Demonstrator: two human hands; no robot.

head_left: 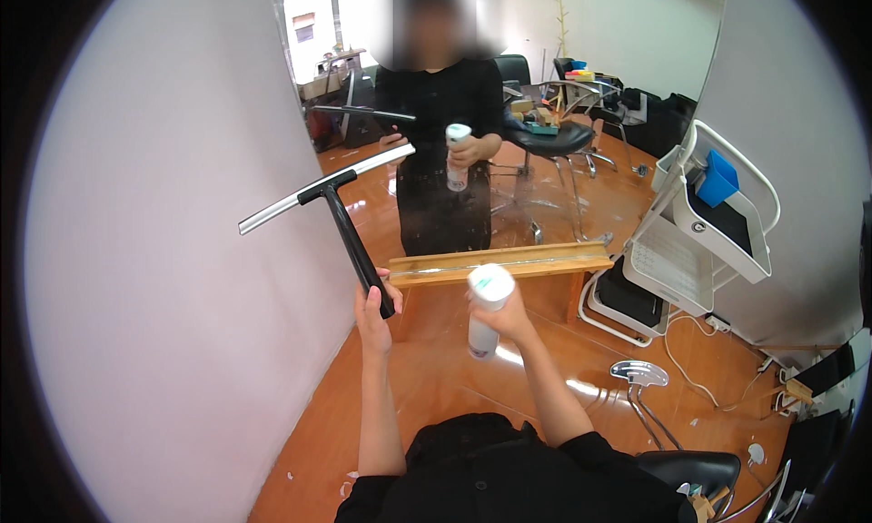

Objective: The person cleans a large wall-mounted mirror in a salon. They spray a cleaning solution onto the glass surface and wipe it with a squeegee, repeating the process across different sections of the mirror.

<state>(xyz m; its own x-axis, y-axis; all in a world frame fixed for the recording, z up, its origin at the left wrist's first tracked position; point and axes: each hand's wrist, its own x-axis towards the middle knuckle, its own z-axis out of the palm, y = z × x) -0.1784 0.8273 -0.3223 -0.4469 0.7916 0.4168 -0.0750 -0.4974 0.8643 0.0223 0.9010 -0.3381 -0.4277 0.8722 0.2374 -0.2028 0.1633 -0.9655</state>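
Observation:
My left hand (372, 321) is wrapped round the lower end of the black handle of a squeegee (345, 228). Its long silver blade points up, tilted with the right end higher. In my right hand (510, 318) is a white cylindrical bottle (483, 340) with a white top, held upright and slightly blurred. Both hands are in front of a tall wall mirror (627, 33), which reflects me holding the same two things. Between hands and mirror runs a narrow wooden ledge (545, 256) at the mirror's lower part. Neither tool visibly touches the glass.
A white wheeled trolley (672, 267) with a blue bin (719, 180) stands to the right. Nearer are a chrome footrest (639, 372) and a black chair (695, 473). A white cable (677, 360) lies on the shiny orange-brown floor. A pale wall (173, 251) closes the left side.

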